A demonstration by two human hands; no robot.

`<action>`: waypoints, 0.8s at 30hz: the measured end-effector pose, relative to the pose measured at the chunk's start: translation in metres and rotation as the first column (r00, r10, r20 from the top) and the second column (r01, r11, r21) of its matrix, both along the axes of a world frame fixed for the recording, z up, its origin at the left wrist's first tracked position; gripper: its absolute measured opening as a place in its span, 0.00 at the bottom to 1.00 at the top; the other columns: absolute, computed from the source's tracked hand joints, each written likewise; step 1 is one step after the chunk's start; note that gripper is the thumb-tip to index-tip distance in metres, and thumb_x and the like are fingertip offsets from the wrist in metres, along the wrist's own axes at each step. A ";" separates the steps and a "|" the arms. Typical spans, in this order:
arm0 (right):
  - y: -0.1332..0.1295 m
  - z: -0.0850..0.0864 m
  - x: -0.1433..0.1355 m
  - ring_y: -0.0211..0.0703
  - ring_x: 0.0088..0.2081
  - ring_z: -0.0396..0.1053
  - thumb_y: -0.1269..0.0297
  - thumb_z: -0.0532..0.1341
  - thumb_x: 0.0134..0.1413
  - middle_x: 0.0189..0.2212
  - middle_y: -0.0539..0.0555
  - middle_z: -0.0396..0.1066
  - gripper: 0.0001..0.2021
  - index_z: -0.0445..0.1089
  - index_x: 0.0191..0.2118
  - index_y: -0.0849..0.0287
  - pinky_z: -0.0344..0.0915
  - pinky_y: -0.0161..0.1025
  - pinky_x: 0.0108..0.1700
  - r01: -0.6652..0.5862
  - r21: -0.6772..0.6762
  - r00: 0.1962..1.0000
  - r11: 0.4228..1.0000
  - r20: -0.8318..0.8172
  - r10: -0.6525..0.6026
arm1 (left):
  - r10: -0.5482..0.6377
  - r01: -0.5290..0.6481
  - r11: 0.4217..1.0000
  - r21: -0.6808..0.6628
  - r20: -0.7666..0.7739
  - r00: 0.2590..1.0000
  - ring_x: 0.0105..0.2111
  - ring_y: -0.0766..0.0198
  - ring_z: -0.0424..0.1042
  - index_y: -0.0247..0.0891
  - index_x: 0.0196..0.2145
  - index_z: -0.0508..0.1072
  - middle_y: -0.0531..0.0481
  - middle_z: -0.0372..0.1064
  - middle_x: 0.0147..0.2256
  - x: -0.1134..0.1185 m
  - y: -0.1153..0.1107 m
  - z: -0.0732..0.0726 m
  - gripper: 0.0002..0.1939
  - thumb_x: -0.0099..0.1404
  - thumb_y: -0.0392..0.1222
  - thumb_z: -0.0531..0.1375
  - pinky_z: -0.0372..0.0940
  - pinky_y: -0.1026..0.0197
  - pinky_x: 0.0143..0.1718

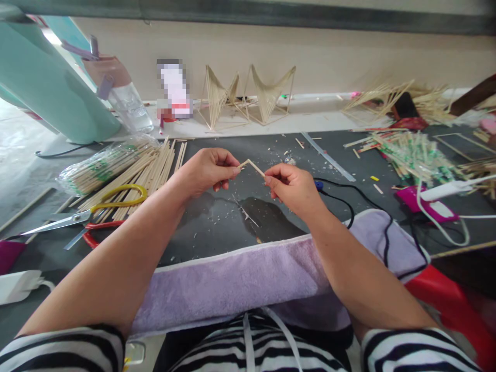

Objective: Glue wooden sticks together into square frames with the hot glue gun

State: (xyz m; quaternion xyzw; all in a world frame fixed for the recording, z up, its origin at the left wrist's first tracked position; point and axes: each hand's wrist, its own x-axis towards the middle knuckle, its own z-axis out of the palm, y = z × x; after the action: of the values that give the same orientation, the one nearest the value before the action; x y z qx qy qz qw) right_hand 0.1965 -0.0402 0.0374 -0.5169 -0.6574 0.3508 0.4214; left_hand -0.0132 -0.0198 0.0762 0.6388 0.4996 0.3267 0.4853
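Observation:
Between my hands, above the dark table mat, is a short wooden stick piece (256,168) bent or joined into a shallow peak. My left hand (214,169) pinches its left end between thumb and fingers. The right end is pinched by my right hand (290,187). Whether the piece is one snapped stick or two touching sticks, I cannot tell. Small wood bits lie scattered on the dark mat (209,227) below.
Yellow-handled scissors (120,194), loose sticks (166,160) and a bagged bundle (101,165) lie left. Two stick structures (267,98) stand at the back. Wrapped sticks (418,155) and a black cable (349,192) are right. A purple towel (232,281) lines the near edge.

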 end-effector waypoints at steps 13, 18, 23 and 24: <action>0.000 -0.001 0.001 0.34 0.18 0.63 0.63 0.62 0.51 0.17 0.46 0.65 0.05 0.72 0.32 0.59 0.59 0.34 0.24 0.002 0.045 0.999 0.999 0.050 -0.005 | -0.002 0.002 1.000 -0.018 -0.002 1.000 0.16 0.73 0.64 0.35 0.30 0.73 0.56 0.65 0.18 0.000 0.001 -0.001 0.04 0.56 0.36 0.64 0.54 0.70 0.15; 0.001 -0.002 0.002 0.33 0.18 0.63 0.63 0.62 0.51 0.17 0.46 0.66 0.06 0.72 0.31 0.59 0.60 0.34 0.24 -0.001 0.052 0.998 0.999 0.061 -0.002 | 0.004 -0.004 1.000 -0.008 -0.004 1.000 0.16 0.73 0.64 0.34 0.30 0.73 0.56 0.64 0.17 0.000 0.001 -0.002 0.04 0.56 0.36 0.65 0.54 0.71 0.15; 0.001 -0.002 0.002 0.33 0.19 0.64 0.64 0.61 0.51 0.18 0.47 0.66 0.06 0.72 0.31 0.60 0.60 0.33 0.24 0.000 0.057 0.998 0.998 0.066 -0.004 | 0.005 -0.005 1.000 -0.007 -0.010 1.000 0.16 0.74 0.64 0.33 0.30 0.73 0.56 0.64 0.17 0.002 -0.001 0.000 0.03 0.57 0.35 0.64 0.54 0.72 0.15; 0.001 -0.002 0.002 0.33 0.19 0.64 0.64 0.61 0.51 0.19 0.47 0.67 0.06 0.72 0.31 0.60 0.60 0.33 0.23 0.000 0.057 0.998 0.998 0.067 -0.004 | 0.006 -0.006 1.000 -0.006 -0.014 1.000 0.16 0.74 0.63 0.33 0.30 0.73 0.56 0.64 0.17 0.002 -0.001 0.000 0.03 0.57 0.34 0.64 0.54 0.72 0.15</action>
State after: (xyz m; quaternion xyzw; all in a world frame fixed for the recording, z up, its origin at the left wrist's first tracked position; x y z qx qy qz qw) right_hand 0.1982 -0.0389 0.0351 -0.5168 -0.6804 0.3138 0.4141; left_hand -0.0113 -0.0205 0.0766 0.6380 0.5060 0.3221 0.4828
